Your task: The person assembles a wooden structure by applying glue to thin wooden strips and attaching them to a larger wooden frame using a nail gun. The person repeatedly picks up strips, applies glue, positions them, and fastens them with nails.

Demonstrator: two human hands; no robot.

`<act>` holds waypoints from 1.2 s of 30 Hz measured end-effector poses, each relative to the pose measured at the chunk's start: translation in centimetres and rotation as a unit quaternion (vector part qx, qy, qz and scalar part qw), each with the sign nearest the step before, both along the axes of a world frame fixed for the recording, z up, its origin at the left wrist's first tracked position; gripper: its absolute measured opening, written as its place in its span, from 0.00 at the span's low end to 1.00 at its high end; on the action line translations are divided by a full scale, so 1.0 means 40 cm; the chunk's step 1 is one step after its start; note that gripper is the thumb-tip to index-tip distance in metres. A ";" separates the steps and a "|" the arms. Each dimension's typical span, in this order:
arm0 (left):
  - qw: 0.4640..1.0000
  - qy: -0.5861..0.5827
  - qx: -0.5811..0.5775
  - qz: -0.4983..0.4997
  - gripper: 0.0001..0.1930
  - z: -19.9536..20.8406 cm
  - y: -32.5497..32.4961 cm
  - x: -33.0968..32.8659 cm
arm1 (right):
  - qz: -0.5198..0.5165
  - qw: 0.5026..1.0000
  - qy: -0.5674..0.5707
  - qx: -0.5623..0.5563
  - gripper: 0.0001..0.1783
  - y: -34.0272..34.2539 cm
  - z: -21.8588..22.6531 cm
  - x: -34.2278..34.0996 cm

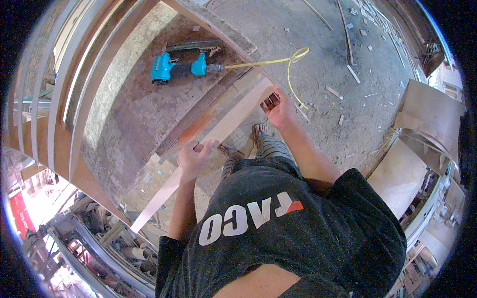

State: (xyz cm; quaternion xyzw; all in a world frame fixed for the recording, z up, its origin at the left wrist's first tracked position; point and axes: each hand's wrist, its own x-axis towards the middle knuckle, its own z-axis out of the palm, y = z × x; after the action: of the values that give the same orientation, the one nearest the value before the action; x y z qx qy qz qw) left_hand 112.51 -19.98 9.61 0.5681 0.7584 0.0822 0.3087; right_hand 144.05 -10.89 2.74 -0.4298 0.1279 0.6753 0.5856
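Note:
A long pale wooden strip [218, 131] runs diagonally from lower left to upper right along the edge of a rough workbench [129, 109]. My left hand [194, 158] grips the strip near its middle, thumb over the top. My right hand [279, 110] holds the strip's far end, where a dark notch shows. Both arms are bare, and I wear a black shirt with white letters. My feet stand on the concrete floor below the strip.
A teal pneumatic nail gun [179, 67] lies on the workbench, its yellow air hose [278, 62] trailing onto the dusty floor [328, 44] littered with wood offcuts. Curved plywood panels [422, 119] stand at the right. Long curved wooden frames [54, 99] rise at the left.

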 end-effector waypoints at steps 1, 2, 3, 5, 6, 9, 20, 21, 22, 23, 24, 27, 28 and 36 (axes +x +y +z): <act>1.000 0.002 -0.002 0.003 0.34 -0.001 0.000 0.001 | -0.006 1.000 0.006 -0.007 0.16 0.001 -0.003 0.000; 1.000 0.000 0.003 0.002 0.34 -0.001 0.001 0.001 | -0.007 1.000 0.008 -0.010 0.16 0.001 -0.006 0.001; 1.000 -0.002 0.008 0.002 0.34 -0.003 0.000 0.000 | -0.007 1.000 0.010 -0.014 0.16 0.001 -0.006 0.002; 1.000 -0.009 0.016 0.002 0.34 -0.005 0.001 -0.002 | -0.004 1.000 0.007 -0.011 0.17 0.000 -0.008 0.002; 1.000 -0.015 0.018 0.002 0.34 -0.003 0.000 -0.001 | 0.002 1.000 0.002 -0.007 0.17 0.000 -0.009 0.003; 1.000 -0.014 0.015 0.012 0.34 -0.016 -0.006 -0.005 | 0.079 0.997 -0.001 -0.005 0.21 -0.017 0.009 0.023; 0.999 0.001 -0.042 0.011 0.36 -0.048 -0.003 -0.024 | 0.308 0.709 -0.615 0.152 0.18 0.174 0.275 0.223; 0.999 -0.001 -0.047 0.013 0.37 -0.039 0.000 -0.015 | 0.333 0.663 -0.651 0.164 0.20 0.214 0.307 0.225; 0.998 0.000 -0.053 0.016 0.37 -0.032 -0.001 -0.017 | 0.357 0.615 -0.681 0.175 0.22 0.243 0.318 0.218; 0.999 0.004 -0.049 0.014 0.37 -0.034 -0.002 -0.021 | 0.448 0.540 -0.690 0.174 0.21 0.265 0.307 0.218; 0.999 0.007 -0.046 0.013 0.37 -0.041 -0.006 -0.025 | 0.534 0.456 -0.691 0.172 0.20 0.282 0.286 0.227; 0.999 0.002 -0.028 0.024 0.36 -0.065 -0.022 -0.032 | 0.658 0.294 -0.678 0.143 0.19 0.265 0.190 0.243; 0.999 -0.004 -0.020 0.032 0.36 -0.077 -0.021 -0.020 | 0.679 0.254 -0.676 0.131 0.20 0.256 0.155 0.257; 0.998 -0.010 -0.059 0.028 0.36 -0.024 0.001 -0.005 | 0.541 0.820 -0.142 0.122 0.25 0.210 0.039 0.261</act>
State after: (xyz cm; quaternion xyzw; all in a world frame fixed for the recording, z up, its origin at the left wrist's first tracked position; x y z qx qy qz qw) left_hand 112.33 -19.95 8.63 0.5267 0.7743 0.0520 0.3468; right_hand 154.48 -2.50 4.32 -0.4460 -0.2932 0.8251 0.1853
